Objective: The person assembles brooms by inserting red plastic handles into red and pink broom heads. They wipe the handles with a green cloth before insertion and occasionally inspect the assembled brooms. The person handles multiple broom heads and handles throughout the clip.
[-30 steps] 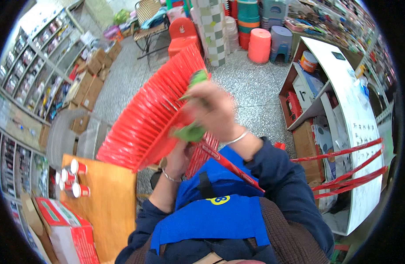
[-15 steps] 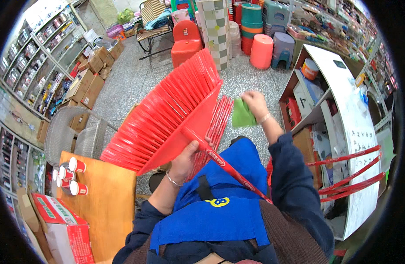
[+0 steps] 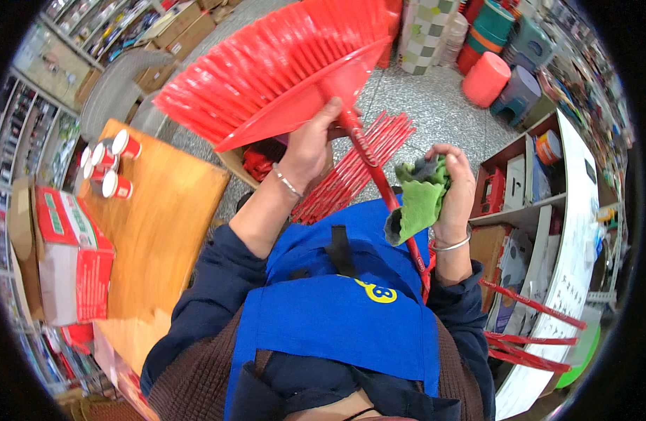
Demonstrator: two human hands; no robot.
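Left hand (image 3: pixel 313 146) grips red broom (image 3: pixel 302 105) by handle's neck — bristles above it cropped at upper edge, most fingers hidden. Right hand (image 3: pixel 456 196) clutches crumpled green cloth (image 3: pixel 422 203) masking part of handle; contact unclear. Red rods (image 3: pixel 358 172) between hands.

The broom (image 3: pixel 274 84) lies before the person, its head forward and to the left, its handle running back to the right over the lap. The left hand (image 3: pixel 310 144) is at the broom's neck; the right hand (image 3: pixel 455 193), with the cloth (image 3: pixel 422 203) in it, is right of the handle. Beyond the lap, between the two hands, lies a bundle of rods (image 3: pixel 337 186). At the left is a table (image 3: pixel 175 203), with cups (image 3: pixel 117 185) on its far left part and a box (image 3: pixel 77 256) nearer. A chair (image 3: pixel 116 95) stands behind the table. At the right is a cabinet (image 3: pixel 582 238), a tub (image 3: pixel 547 147) inside; past its far end, two stools (image 3: pixel 485 78) stand side by side, right of a pillar (image 3: pixel 426 35)
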